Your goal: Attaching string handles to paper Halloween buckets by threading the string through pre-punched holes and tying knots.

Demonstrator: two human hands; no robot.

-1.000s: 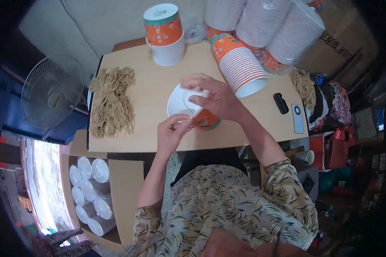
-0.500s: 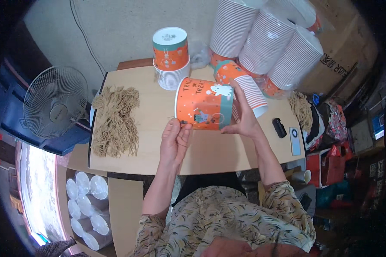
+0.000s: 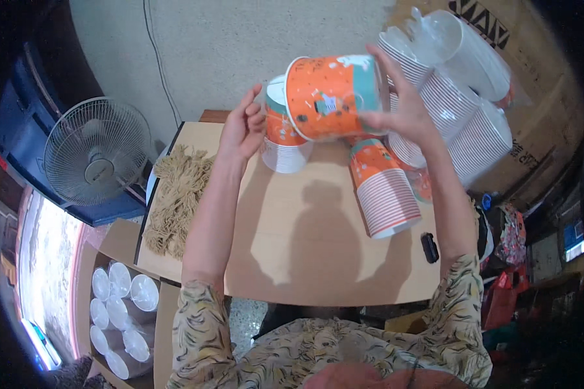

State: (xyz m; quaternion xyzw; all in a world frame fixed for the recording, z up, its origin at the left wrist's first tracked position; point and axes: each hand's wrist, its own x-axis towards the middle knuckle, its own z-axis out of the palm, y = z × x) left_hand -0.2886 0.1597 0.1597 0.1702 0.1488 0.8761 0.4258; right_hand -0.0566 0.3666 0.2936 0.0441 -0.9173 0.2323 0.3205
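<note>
Raised above the table's far side, an orange paper bucket [image 3: 324, 104] with a green base band and a white rim lies tilted on its side, rim to the left. My right hand [image 3: 412, 117] grips it at the base end, thumb below and fingers above. To the left of the rim is my left hand [image 3: 243, 126], apart from the bucket, with its fingers curled; whatever they may hold is hidden. Behind the bucket stands a short stack of upturned matching buckets [image 3: 285, 155], partly covered. Another nested stack [image 3: 389, 201] lies on its side below my right hand.
Beige cord bundles [image 3: 178, 201] lie on the table's left [image 3: 292, 259]. Tall wrapped bucket stacks [image 3: 448, 110] fill the back right. A black object [image 3: 429, 247] rests near the right edge. Left are a fan [image 3: 97, 162] and a box of clear plastic-wrapped stacks [image 3: 120, 305].
Both my hands have moved up and away from me, the bucket rising in my right hand. My left hand has come away from the bucket's rim. The view has shifted.
</note>
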